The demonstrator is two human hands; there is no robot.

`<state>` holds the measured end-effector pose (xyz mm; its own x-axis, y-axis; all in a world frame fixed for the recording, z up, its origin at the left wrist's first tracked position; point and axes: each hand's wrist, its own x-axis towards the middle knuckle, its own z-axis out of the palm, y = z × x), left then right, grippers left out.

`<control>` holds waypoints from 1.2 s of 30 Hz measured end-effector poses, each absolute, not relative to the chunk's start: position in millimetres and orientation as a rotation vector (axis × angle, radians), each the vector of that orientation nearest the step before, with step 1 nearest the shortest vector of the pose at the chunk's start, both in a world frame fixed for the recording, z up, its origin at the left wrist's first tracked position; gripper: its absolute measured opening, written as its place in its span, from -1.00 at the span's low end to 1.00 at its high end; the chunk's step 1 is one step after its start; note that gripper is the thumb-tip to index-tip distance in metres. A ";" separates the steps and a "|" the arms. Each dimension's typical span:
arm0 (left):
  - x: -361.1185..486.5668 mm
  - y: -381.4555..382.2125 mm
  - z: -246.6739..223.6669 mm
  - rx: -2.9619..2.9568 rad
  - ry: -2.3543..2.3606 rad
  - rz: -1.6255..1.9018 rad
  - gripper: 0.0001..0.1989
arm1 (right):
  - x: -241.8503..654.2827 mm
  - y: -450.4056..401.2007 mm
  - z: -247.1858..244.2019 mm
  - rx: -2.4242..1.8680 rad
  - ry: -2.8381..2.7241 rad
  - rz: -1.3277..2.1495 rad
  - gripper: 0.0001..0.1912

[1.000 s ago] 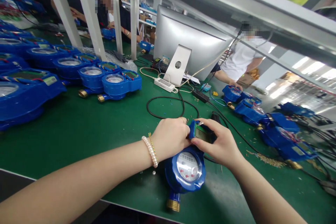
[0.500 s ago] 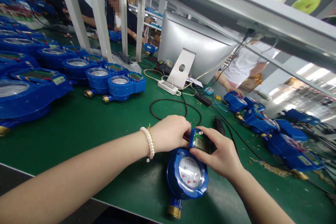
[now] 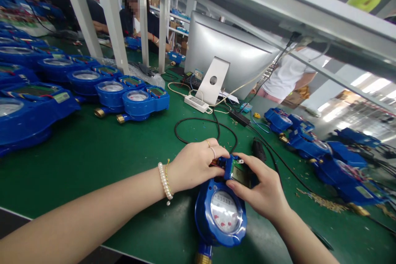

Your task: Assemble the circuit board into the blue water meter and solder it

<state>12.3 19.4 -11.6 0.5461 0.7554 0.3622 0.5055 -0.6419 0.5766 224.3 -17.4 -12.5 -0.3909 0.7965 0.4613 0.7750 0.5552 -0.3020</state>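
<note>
A blue water meter (image 3: 204,210) with a round clear dial and a brass threaded end rests on the green bench in front of me. My right hand (image 3: 262,185) grips a display module (image 3: 239,175), a blue frame with a small LCD and green circuit board, tilted over the meter's far end. At the module's left edge, my left hand (image 3: 196,163) has its thumb and index finger closing on the frame. Reddish wires (image 3: 218,161) show between these fingers, running into a dark opening partly hidden by the hand.
Rows of blue meters (image 3: 139,101) stand at left, with more meters (image 3: 312,144) at right. A monitor (image 3: 229,49) backs the bench, with cables (image 3: 176,130) and a black tool-like handle (image 3: 258,148) nearby. Metal posts (image 3: 114,20) and an overhead shelf frame the view. Other people are beyond.
My left fingers have opened somewhat and shifted to the module's edge, uncovering the wires. The meter sits slightly lower in view. At the right, a co-worker's hand has withdrawn from the meters.
</note>
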 end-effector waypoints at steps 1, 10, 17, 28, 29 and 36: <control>12.4 17.8 -15.3 2.378 1.026 0.852 -0.79 | 224.6 -17.3 -13.4 -1.256 -2.219 0.048 -0.49; 18.2 18.0 -18.3 2.515 1.017 0.761 -0.87 | 223.7 -17.8 -13.3 -1.242 -2.220 0.068 -0.50; 23.4 18.1 -16.4 2.437 1.133 0.741 -0.83 | 219.1 -12.9 -7.6 -1.271 -2.282 0.082 -0.52; 7.7 30.7 -9.0 2.180 1.008 0.700 -0.65 | 213.7 -12.5 2.7 -1.317 -2.431 0.040 -0.49; 4.4 32.2 -7.9 2.151 0.977 0.695 -0.61 | 213.2 -12.0 3.2 -1.324 -2.441 0.038 -0.50; -13.8 30.3 -3.5 2.005 0.817 0.698 -0.62 | 209.3 -8.5 4.7 -1.348 -2.487 0.027 -0.48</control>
<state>-13.8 30.3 -3.5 0.6322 0.7555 0.1719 0.2874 -0.4347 0.8535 209.3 -8.5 4.7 -0.5085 0.8202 0.2620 0.8144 0.5569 -0.1629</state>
